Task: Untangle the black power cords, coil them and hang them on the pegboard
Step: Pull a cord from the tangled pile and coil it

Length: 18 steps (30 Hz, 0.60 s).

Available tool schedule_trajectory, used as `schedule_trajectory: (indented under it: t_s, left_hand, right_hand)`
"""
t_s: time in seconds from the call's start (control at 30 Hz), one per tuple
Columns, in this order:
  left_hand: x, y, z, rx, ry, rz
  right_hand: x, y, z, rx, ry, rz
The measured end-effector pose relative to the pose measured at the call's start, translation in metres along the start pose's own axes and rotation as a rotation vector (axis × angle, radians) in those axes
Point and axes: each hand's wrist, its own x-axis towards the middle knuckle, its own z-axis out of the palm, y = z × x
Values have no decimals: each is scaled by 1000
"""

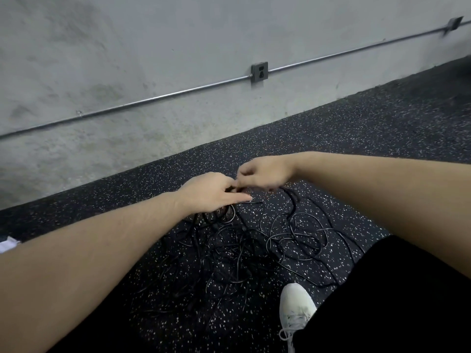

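Sprawling in loose loops, the thin glossy black power cords [254, 248] lie tangled on the dark rubber floor [356, 138] flecked with white, beside a white laced shoe [297, 305]. Behind runs a rough grey concrete wall [127, 59] with a metal conduit [153, 99] and outlet box [259, 71]. The left hand [214, 191] and blurred right hand [265, 174] meet over the tangle's far edge, fingers curled, each grip apparently pinching cord strands.

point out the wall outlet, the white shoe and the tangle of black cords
wall outlet [259, 71], head view, its dark faceplate
white shoe [295, 303], head view, its toe
tangle of black cords [237, 253], head view, middle of the pile
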Motion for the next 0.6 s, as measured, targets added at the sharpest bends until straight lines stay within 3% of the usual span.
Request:
schedule_trajectory:
  t_s: [0.2, 0.4, 0.6]
  left_hand:
    - [-8, -21, 1, 115, 107, 92]
    - [-18, -29, 2, 56, 211, 78]
    - [-29, -47, 1, -74, 145, 125]
  right_hand:
    - [1, 5, -12, -60, 103, 26]
    - [10, 8, -10, -65, 264, 33]
    - [13, 13, -10, -135, 407, 149]
